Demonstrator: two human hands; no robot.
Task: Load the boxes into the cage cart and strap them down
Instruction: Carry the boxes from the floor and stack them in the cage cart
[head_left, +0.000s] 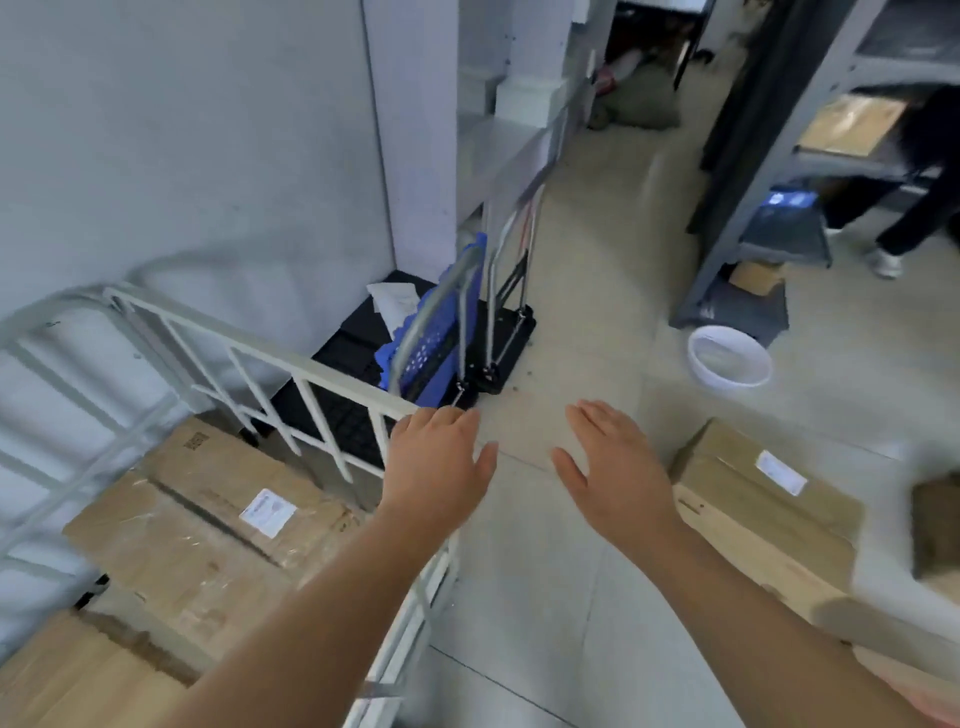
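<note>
Low in the frame, two bare forearms reach forward. The left hand (439, 462) and right hand (618, 478) are both spread flat, palms down and fingers straight, grasping nothing. The left hand hangs over the near corner of the cart (249, 345), whose white barred side runs from centre frame to the left edge. Inside the cart, at lower left, lie taped boxes (208, 519), one bearing a white label. At lower right a floor box (763, 499) sits just beside the right wrist, partly hidden by that forearm. Past the cart's corner, at centre, folded trolleys (447, 322) stand upright beside a white pillar (415, 130). Right of centre a white basin (730, 358) rests on the floor before grey shelving (769, 171). At upper right a blurred person (924, 171) stands by the shelving.
</note>
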